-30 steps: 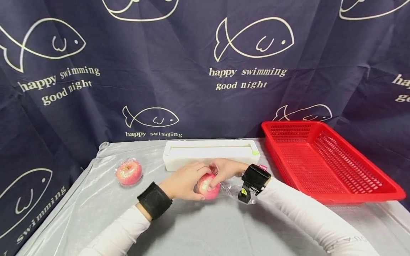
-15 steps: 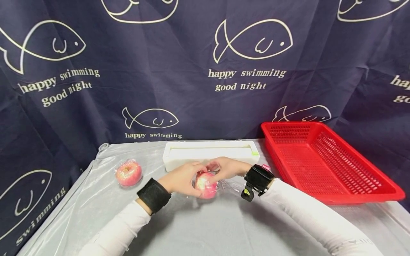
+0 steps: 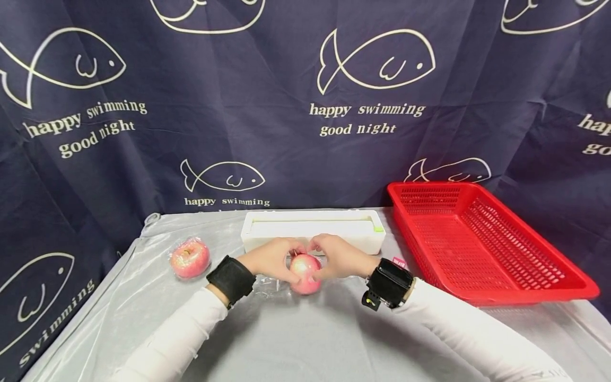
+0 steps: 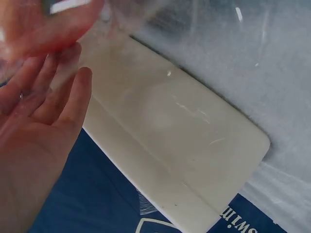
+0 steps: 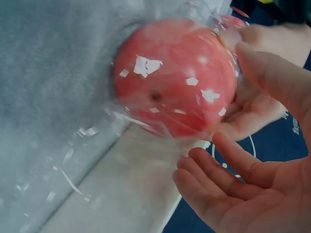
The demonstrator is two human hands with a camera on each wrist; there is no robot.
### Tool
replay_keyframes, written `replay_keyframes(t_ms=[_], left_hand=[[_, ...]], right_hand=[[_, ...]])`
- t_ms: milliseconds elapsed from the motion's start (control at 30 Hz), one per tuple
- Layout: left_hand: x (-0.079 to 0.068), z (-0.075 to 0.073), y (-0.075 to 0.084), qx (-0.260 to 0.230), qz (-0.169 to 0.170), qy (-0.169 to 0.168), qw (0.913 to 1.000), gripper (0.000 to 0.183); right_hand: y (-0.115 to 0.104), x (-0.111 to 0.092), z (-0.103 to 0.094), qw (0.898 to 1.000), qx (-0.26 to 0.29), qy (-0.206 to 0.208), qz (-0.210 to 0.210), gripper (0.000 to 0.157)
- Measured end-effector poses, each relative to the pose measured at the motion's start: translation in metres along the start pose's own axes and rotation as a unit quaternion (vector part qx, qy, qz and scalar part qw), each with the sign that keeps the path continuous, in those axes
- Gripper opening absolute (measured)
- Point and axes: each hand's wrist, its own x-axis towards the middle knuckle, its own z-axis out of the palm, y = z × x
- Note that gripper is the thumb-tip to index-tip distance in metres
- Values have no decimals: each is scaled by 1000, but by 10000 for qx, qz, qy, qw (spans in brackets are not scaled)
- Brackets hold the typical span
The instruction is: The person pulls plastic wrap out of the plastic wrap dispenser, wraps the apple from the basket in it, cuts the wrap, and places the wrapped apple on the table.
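A red apple (image 3: 305, 273) in clear plastic film (image 5: 92, 131) stands between both hands over the grey cloth. My left hand (image 3: 272, 259) curves round its left side, thumb in front. On the other side, my right hand (image 3: 345, 257) has its thumb at the apple and its fingers bent behind. In the right wrist view, the right fingers lie just below the wrapped apple, and part of the left hand shows beyond it. Loose film spreads to the left, under the left wrist. The left wrist view catches only the apple's edge above the left fingers.
Right behind the hands is a long white box (image 3: 367, 243) with a small green piece on its rim. Another film-wrapped apple (image 3: 190, 259) sits at the left. A red perforated basket (image 3: 410, 249) stands at the right, before a dark fish-print curtain (image 3: 286, 143).
Loose film that lay right of the apple, by the right wrist, now shows on the left. The apple has shifted slightly left, and my right hand has moved round to its right side.
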Motion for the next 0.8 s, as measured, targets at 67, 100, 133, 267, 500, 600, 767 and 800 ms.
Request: replay_keyframes(t_ms=[67, 100, 133, 267, 500, 600, 767, 800], left_hand=[[0, 0, -1, -95, -56, -37, 9999, 40], [0, 0, -1, -121, -73, -44, 9999, 40], [0, -1, -1, -152, -92, -57, 9998, 41], [-1, -1, -3, -213, -84, -101, 9997, 42], [-7, -1, -5, -230, 331, -227, 9989, 47], [-10, 1, -3, -110, 330, -179, 9992, 55], [-15, 10, -3, 343, 9, 275, 9990, 75], [-16, 12, -3, 384, -85, 364, 9986, 78]], right_hand=[[0, -1, 4, 9999, -18, 4, -99, 45], [0, -2, 6, 9999, -36, 10, -157, 47], [0, -2, 8, 9998, -39, 21, -217, 49], [-1, -4, 12, 9995, -6, 71, -298, 55], [1, -3, 14, 9996, 86, 108, -247, 51], [3, -3, 14, 9995, 116, 162, -229, 51], [5, -2, 15, 9993, 162, 229, -240, 51], [6, -2, 16, 9992, 182, 234, -251, 51]])
